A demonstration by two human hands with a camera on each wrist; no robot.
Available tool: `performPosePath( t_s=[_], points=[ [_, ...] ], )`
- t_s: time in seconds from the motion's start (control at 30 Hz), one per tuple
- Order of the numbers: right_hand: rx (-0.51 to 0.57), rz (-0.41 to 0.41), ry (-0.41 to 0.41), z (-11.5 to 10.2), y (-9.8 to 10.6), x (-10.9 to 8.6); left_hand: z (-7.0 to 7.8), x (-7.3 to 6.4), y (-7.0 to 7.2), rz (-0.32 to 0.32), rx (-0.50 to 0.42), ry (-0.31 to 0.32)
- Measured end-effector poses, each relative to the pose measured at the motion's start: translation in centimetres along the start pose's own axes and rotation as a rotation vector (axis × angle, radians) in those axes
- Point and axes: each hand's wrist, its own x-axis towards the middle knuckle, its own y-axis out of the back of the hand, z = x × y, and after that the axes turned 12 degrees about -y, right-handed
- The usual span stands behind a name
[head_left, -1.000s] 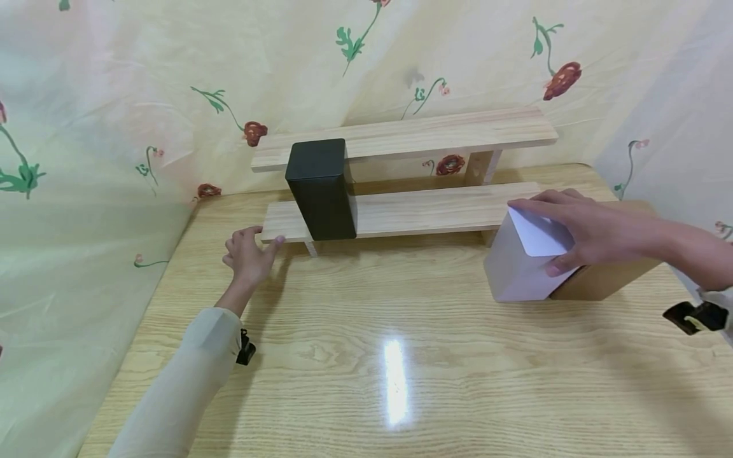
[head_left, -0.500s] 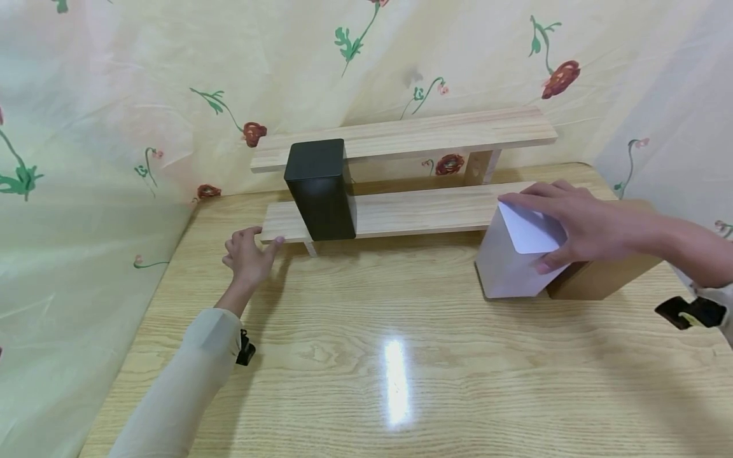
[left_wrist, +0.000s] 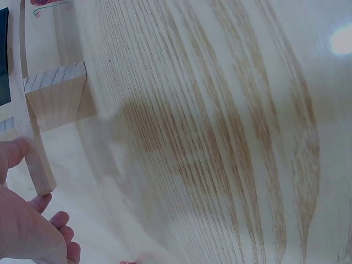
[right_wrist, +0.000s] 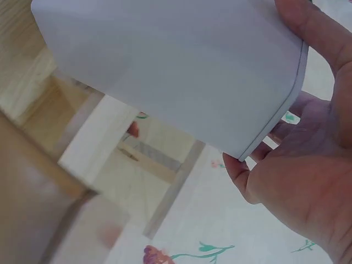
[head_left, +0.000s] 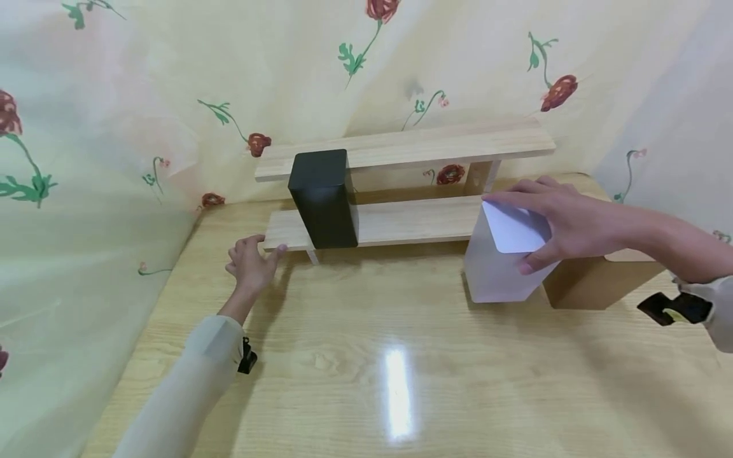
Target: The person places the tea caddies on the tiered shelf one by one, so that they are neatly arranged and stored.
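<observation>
White and smooth, the box [head_left: 502, 275] sits a little below 3 o'clock in the head view, gripped near its top by the right hand [head_left: 572, 222], thumb on the near side and fingers over the far side. From the right wrist, the box fills 12 o'clock, with the thumb on one face and fingertips curled round the opposite edge. Whether its base touches the table [head_left: 321, 331] I cannot tell. Just beyond it, also a little past 3 o'clock, stands a brown box [head_left: 578, 286], a strip of table showing between them near the base. At about half past 8, the left hand [head_left: 254, 270] pinches the end of the lower board [head_left: 424, 219]; from the left wrist, at 8 o'clock, the thumb lies on the wood and a fingertip touches its end. A black box [head_left: 323, 203] stands upright on that board at 10 o'clock, in front of the upper board [head_left: 424, 145], which runs across 12 o'clock. Behind rises flowered cloth [head_left: 298, 83]. Glare [head_left: 397, 394] streaks the table near 6 o'clock.
</observation>
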Motion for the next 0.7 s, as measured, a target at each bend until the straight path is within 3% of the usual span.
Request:
performPosePath(
  t_s=[0.4, 0.7],
  points=[
    [0.058, -0.018, 0.039, -2.8, 3.0, 2.0, 0.2, -0.4, 0.1, 0.001, -0.026, -0.015],
    [0.100, -0.041, -0.004, -4.5, 4.5, 4.1, 0.0, -0.5, 0.0, 0.002, -0.013, -0.010]
  ],
)
